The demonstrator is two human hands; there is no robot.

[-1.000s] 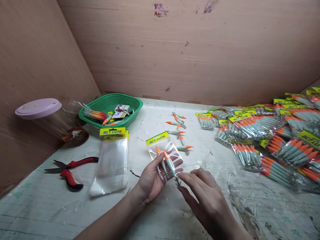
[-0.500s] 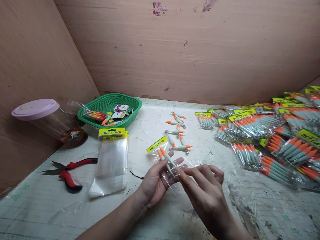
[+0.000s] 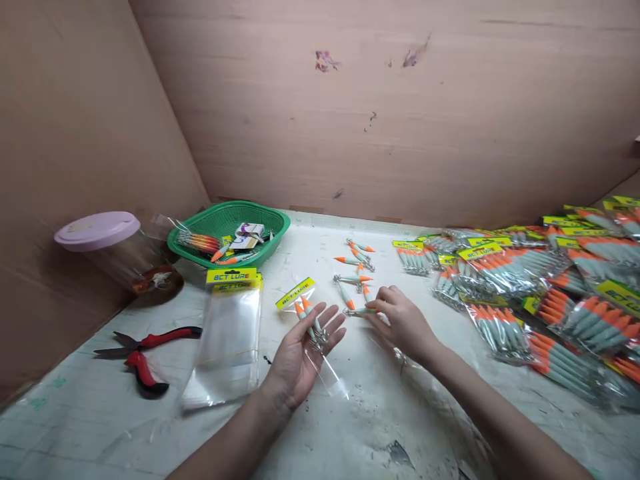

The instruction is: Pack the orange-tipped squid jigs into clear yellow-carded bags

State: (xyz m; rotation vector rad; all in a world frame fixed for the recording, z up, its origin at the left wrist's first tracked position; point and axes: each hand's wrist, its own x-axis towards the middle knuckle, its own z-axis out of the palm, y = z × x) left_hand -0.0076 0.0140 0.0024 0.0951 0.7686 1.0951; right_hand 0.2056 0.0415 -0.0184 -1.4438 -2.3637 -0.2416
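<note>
My left hand (image 3: 303,350), palm up, holds a clear plastic bag with a yellow header card (image 3: 295,295); the thumb presses on it. Inside lie two pale green fishing lures (image 3: 309,317) with orange tips and metal hooks at their lower ends. My right hand (image 3: 403,320) is closed around the orange end of a lure (image 3: 356,312) on the table, its hook end pointing left. Just beyond it, several loose lures (image 3: 346,293) of the same kind lie scattered.
A stack of clear header-card bags (image 3: 230,340) lies left of my left hand, beside red-handled pliers (image 3: 145,353). Behind are a green basket (image 3: 277,240) and a clear jar with a pink lid (image 3: 97,231). Packed lures (image 3: 510,267) are heaped at the right.
My right hand has left the bag's mouth and reached forward to a loose lure, grasping it. My left hand with the bag has shifted slightly left. The camera view has tilted up a little.
</note>
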